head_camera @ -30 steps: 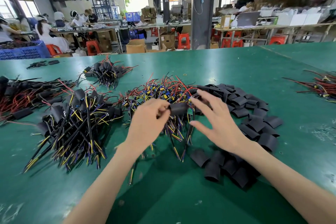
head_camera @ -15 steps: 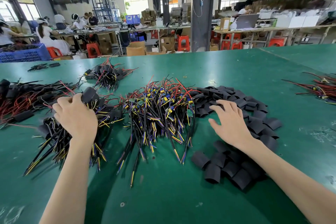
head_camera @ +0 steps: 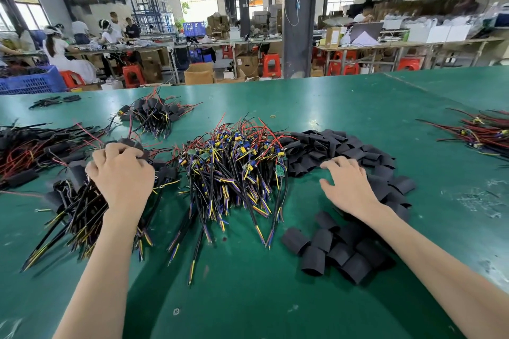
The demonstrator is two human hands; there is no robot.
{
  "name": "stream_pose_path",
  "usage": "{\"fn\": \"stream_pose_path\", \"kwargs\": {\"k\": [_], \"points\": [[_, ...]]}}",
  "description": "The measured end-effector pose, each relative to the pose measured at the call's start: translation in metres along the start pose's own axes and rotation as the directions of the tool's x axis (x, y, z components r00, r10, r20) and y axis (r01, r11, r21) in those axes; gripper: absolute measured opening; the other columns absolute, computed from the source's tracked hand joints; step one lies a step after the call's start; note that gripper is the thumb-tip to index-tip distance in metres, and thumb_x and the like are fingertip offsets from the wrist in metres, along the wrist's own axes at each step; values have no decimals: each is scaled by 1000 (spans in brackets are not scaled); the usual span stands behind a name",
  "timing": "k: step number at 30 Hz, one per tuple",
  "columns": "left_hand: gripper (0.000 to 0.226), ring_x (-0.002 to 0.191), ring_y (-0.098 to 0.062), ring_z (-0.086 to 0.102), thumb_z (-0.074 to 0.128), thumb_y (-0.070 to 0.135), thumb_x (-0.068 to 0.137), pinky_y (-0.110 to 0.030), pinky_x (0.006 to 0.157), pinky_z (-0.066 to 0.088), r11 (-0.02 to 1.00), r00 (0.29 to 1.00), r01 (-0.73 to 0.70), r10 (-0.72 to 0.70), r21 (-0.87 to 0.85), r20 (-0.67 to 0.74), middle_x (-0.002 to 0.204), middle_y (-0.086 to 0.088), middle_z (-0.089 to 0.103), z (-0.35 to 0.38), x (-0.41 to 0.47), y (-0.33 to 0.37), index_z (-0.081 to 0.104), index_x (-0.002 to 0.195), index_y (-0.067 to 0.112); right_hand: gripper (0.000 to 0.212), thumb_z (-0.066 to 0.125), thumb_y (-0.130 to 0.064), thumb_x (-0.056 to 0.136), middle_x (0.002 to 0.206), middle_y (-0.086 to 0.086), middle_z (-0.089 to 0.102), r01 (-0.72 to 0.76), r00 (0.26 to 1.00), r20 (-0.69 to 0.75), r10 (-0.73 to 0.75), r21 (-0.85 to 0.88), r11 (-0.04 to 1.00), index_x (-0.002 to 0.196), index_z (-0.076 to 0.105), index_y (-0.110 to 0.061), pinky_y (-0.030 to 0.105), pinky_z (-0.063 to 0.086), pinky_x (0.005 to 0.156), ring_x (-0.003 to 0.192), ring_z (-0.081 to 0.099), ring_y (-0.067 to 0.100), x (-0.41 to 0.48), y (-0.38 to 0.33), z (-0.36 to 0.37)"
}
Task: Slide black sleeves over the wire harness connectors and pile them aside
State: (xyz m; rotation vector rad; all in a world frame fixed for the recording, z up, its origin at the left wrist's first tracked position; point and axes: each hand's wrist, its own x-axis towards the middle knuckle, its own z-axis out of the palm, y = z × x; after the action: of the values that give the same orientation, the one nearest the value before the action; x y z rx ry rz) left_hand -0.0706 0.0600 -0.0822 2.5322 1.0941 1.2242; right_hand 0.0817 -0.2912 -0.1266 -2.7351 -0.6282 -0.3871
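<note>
Sleeves [head_camera: 344,252] lie under right hand [head_camera: 348,187], its grip released; left hand [head_camera: 122,176] grasps sleeved harness [head_camera: 130,143].

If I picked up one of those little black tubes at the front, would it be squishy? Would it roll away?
Probably squishy and light: the black sleeves look thin-walled, and several lie squashed flat. It likely wouldn't roll far: the openings look oval, not round, and they lie in a jumble on the green table.
</note>
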Motion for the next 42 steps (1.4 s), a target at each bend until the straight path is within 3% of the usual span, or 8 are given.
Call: {"fn": "stream_pose_path", "kwargs": {"k": [5,10,16,20,24,27,32,42], "points": [[22,110,-29,42,56,9,82,-42,96,27,977,980,-193,188,-95,-60,111,-8,57,1,-24,54,69,99,15,42,42,-21,97,140,-4,39,291,948,112,-297,69,954,137,42,-29,37,27,104,125,36,21,-2,-14,10],[21,106,-21,49,51,17,88,-36,92,29,867,867,-421,471,-267,161,108,0,62,27,-55,127,67,102,22,46,38,-15,97,140,-11,43,411,890,171,-422,95,907,138,41,-34,32,21,106,129,33,15,-3,-22,17],[25,113,-30,52,52,22,92,-41,96,36,897,774,-441,359,36,521,115,-11,62,56,-54,158,57,113,10,36,46,-23,95,131,-11,52,434,883,128,-451,144,889,130,52,-29,27,20,106,129,36,10,-4,-22,13],[24,101,-31,57,53,18,93,-38,86,42,938,840,-308,346,-156,419,113,-13,57,45,-50,157,58,114,9,29,47,-24,96,120,-5,62,435,893,58,-446,140,890,121,61,-23,32,32,102,117,49,17,-4,-22,7],[29,88,-34,57,49,5,89,-33,78,38,915,893,-184,308,-360,328,114,-14,46,16,-40,156,57,115,12,25,47,-15,93,107,6,67,198,960,-220,-175,88,976,111,65,-14,40,42,90,102,56,29,4,-11,-3],[39,89,-34,54,50,-2,83,-36,82,39,909,913,-219,319,-356,254,116,-15,41,-5,-28,150,56,119,11,34,44,-16,94,122,8,59,-6,988,-152,3,-21,1000,126,54,-12,40,38,91,112,49,29,10,7,-4],[16,96,-32,52,53,22,94,-43,80,46,882,894,-341,412,-326,178,107,-11,46,-18,-25,131,60,104,11,40,39,-31,98,135,5,48,-53,995,75,65,-151,987,133,45,-12,39,32,101,126,40,27,12,22,6],[6,74,-14,52,66,22,87,-33,65,45,756,854,-464,520,-462,-8,88,11,51,-26,-41,100,71,86,19,17,53,-31,94,98,5,55,-69,997,40,71,-66,995,96,50,-14,37,33,81,102,50,28,13,16,-1]]}}
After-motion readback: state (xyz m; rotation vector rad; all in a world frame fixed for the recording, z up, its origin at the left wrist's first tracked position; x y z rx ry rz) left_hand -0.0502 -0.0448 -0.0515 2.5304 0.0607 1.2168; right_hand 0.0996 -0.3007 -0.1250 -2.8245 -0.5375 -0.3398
